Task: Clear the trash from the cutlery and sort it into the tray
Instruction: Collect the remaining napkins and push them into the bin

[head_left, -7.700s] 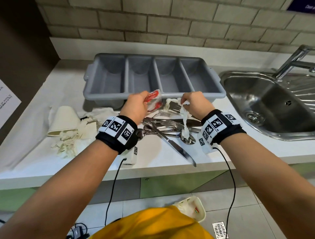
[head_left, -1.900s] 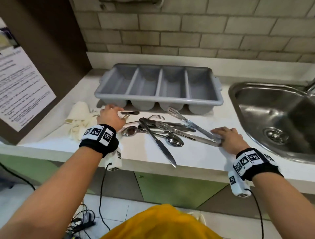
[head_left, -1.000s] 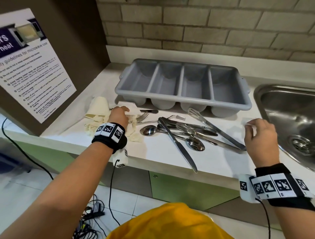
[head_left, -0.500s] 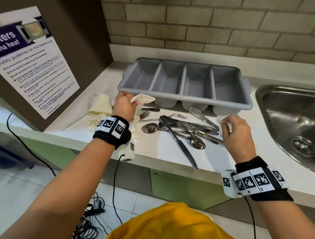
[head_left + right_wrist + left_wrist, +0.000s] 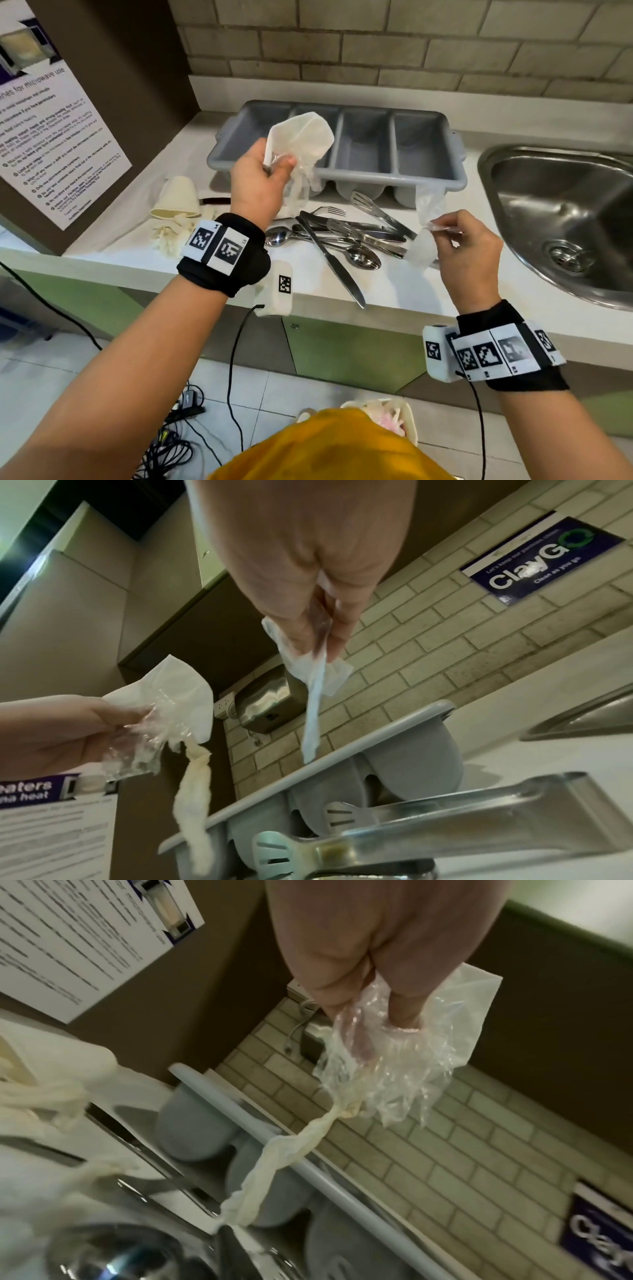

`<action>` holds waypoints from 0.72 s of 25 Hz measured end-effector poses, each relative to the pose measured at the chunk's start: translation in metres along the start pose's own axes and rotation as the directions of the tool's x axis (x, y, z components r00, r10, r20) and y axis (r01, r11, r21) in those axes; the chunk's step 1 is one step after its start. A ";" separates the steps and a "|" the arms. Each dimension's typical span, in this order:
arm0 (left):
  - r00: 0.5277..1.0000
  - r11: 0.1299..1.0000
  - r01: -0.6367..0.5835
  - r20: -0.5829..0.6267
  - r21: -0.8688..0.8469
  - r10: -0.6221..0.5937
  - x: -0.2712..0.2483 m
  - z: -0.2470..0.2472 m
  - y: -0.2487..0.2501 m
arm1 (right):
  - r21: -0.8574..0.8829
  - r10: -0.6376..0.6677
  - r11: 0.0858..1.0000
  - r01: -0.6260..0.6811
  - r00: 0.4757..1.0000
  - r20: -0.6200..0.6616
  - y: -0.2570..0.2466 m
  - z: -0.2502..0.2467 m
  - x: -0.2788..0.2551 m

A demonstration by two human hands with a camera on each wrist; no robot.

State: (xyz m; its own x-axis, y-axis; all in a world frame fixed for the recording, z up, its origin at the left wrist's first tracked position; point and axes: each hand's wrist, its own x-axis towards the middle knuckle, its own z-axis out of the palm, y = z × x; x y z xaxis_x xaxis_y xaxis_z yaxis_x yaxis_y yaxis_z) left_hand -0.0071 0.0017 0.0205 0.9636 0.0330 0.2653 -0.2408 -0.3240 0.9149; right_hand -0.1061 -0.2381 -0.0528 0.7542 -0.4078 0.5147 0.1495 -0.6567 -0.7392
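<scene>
A grey four-compartment cutlery tray (image 5: pixel 459 150) stands at the back of the white counter, and all its compartments look empty. In front of it lies a pile of cutlery (image 5: pixel 342 236): knives, spoons, forks and tongs (image 5: pixel 445 826). My left hand (image 5: pixel 277 164) is raised over the tray's left end. It grips a white napkin (image 5: pixel 301 137) and crumpled clear plastic (image 5: pixel 394 1069), from which a twisted tissue strand (image 5: pixel 284 1153) hangs. My right hand (image 5: pixel 442 228) hovers right of the pile and pinches a clear plastic wrapper (image 5: pixel 430 202) with a white tissue piece (image 5: pixel 423 251).
A crushed paper cup (image 5: pixel 178 198) and shredded tissue (image 5: pixel 171 236) lie on the counter's left. One knife (image 5: pixel 335 267) overhangs the front edge. A steel sink (image 5: pixel 565 219) is at the right, a poster panel (image 5: pixel 51 137) at the left, a small bin (image 5: pixel 387 414) on the floor.
My left hand has lifted the napkin and plastic off the counter to above the tray's left end. My right hand has picked up the wrapper and tissue and raised them beside the tongs.
</scene>
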 end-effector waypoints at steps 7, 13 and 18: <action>0.990 0.980 0.073 0.130 -0.188 -0.049 -0.098 0.056 0.038 | 0.131 0.022 0.991 -0.021 1.000 -0.010 0.006 -0.054 -0.055; 0.950 0.961 0.200 0.280 -0.189 -0.142 -0.190 0.096 0.016 | 0.172 0.119 0.978 -0.118 0.993 0.003 0.035 -0.105 -0.137; 0.857 0.951 0.306 0.424 0.034 -0.291 -0.248 0.126 -0.039 | 0.182 0.313 0.935 -0.305 0.949 -0.017 0.078 -0.111 -0.203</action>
State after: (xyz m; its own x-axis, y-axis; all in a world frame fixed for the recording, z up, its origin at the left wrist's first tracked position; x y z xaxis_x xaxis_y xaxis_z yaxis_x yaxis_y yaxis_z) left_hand -0.2219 -0.1131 -0.1188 0.9456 -0.2783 -0.1683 0.0702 -0.3305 0.9412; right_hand -0.3188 -0.2772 -0.1666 0.7519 -0.6039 0.2645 0.0262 -0.3735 -0.9273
